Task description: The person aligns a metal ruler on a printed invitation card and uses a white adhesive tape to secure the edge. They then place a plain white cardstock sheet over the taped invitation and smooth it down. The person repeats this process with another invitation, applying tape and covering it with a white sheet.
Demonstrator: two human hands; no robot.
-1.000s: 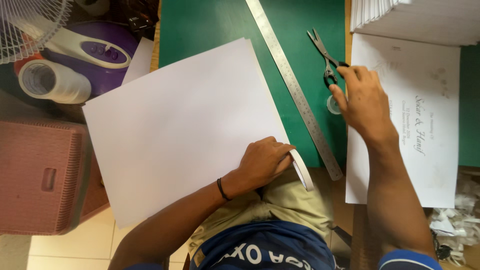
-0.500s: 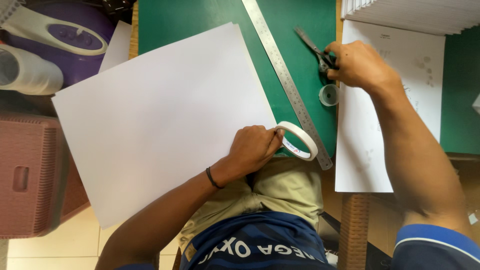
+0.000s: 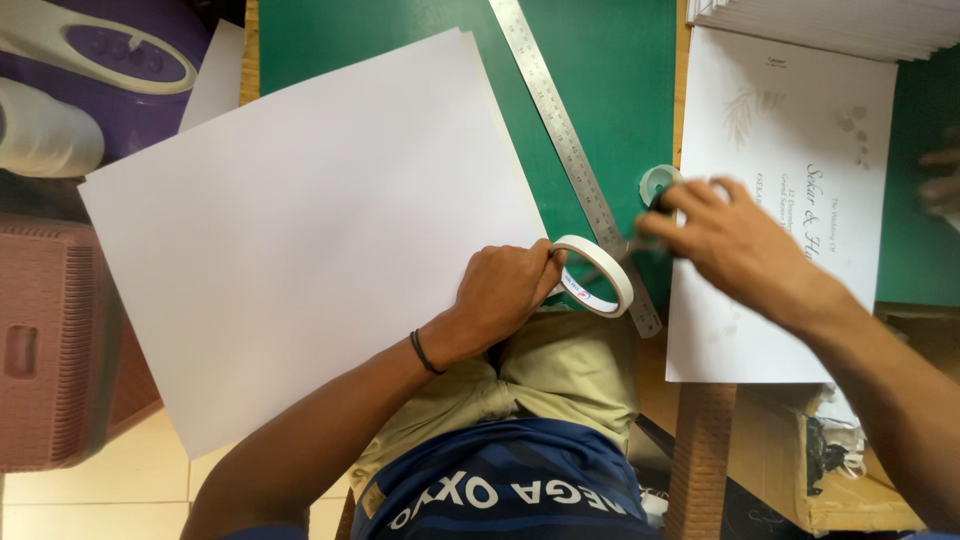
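My left hand [image 3: 505, 295] grips a white tape roll [image 3: 597, 276] at the lower right corner of a large white sheet [image 3: 300, 220], which lies across a green cutting mat [image 3: 600, 60]. My right hand [image 3: 735, 245] is blurred and closed on a pair of scissors [image 3: 640, 235]. Their blades point toward the roll, just over the lower end of a steel ruler [image 3: 565, 140]. A small round teal object [image 3: 654, 182] sits by my right fingers. A white printed card [image 3: 800, 130] lies under my right hand.
A stack of white cards [image 3: 830, 20] sits at the top right. Blurred fingers of another hand [image 3: 940, 185] show at the right edge. A purple appliance [image 3: 110, 60], a white roll [image 3: 40, 125] and a pink basket [image 3: 50, 340] stand on the left.
My right hand picked the scissors up from the mat and brought them down and left toward the tape roll. My left hand shifted the roll slightly right, off the sheet's corner.
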